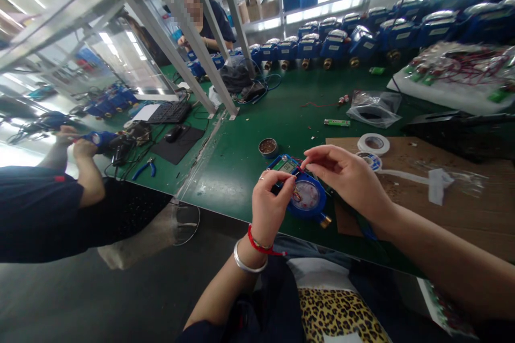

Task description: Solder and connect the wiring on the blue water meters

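A blue water meter (317,209) with a brass fitting lies on the green bench in front of me. Its round face looks clear and whitish, and a small green circuit board (286,165) sits at its far end. Over the meter, my left hand (271,198) is closed in a pinch at the end of a thin wire. Just to the right, my right hand (346,177) pinches a thin reddish wire (300,169) between thumb and forefinger. The fingertips of both hands nearly meet above the board and hide the wire ends.
A round tin (267,147) stands behind the meter. White tape rolls (373,144) lie on cardboard (454,220) at right, near a green battery (337,122). Rows of blue meters (336,43) line the back. Metal posts (227,37) rise at left, where a co-worker (36,209) sits.
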